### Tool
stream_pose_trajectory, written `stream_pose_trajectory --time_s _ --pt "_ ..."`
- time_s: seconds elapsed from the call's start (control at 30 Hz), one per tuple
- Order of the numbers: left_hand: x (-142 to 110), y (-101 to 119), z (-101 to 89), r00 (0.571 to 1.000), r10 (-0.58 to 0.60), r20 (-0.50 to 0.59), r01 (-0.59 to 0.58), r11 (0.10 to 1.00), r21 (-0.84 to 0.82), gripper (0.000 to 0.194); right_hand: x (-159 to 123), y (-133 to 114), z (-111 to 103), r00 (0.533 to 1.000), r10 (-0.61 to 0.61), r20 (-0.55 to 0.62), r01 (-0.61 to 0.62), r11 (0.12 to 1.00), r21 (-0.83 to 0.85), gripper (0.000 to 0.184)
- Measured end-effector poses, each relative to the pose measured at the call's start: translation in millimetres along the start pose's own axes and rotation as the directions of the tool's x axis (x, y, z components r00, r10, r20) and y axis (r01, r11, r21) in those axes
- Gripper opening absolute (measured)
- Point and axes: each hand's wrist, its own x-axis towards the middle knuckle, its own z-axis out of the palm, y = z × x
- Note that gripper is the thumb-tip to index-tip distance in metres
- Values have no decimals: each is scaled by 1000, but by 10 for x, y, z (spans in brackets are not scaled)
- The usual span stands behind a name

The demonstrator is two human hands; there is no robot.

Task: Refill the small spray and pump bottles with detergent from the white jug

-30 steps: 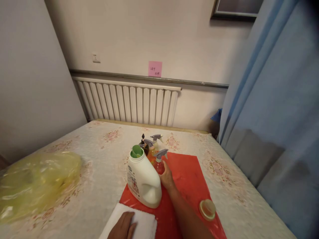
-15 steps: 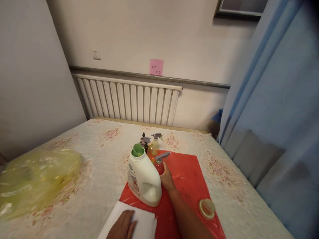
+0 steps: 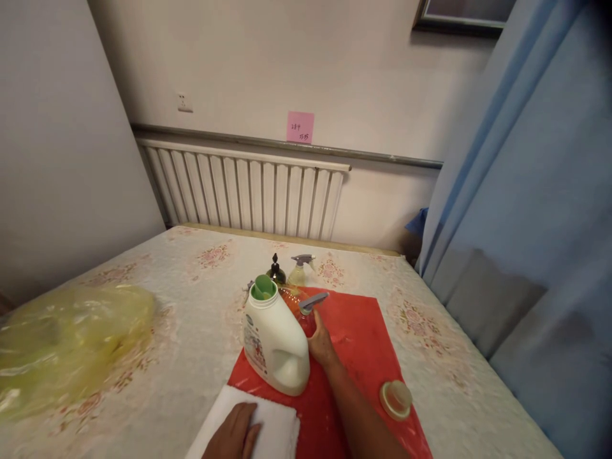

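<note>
My right hand (image 3: 320, 341) is wrapped around a clear spray bottle (image 3: 308, 324) with a grey trigger head, just right of a big white detergent jug (image 3: 281, 347). A green cup-like piece (image 3: 264, 288) sits in the jug's open mouth. My left hand (image 3: 234, 433) lies flat on a folded white towel (image 3: 278, 424). Behind the jug, a spray bottle with orange liquid (image 3: 291, 296) is tipped over to the left, partly hidden. Beyond it stand a dark pump bottle (image 3: 276, 272) and a pale spray bottle (image 3: 297, 274).
A red plastic sheet (image 3: 358, 338) lies under the jug on the flowered bed cover (image 3: 191, 357). A pale round cap (image 3: 396, 400) rests near its right edge. Crumpled yellow plastic (image 3: 76, 344) lies left. A radiator (image 3: 243, 191) lines the wall; a blue curtain (image 3: 521, 223) hangs right.
The orange-liquid spray bottle has tipped from upright over to the left, uncovering the dark pump bottle. Both hands, the jug and the towel stay almost where they were.
</note>
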Motion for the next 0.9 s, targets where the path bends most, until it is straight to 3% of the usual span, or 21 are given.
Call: stream_pose_trajectory --time_s 0.9 --pt "-18 39 -26 1000 2 -16 -1 1000 18 28 -58 -56 -60 998 64 -3 -64 996 60 92"
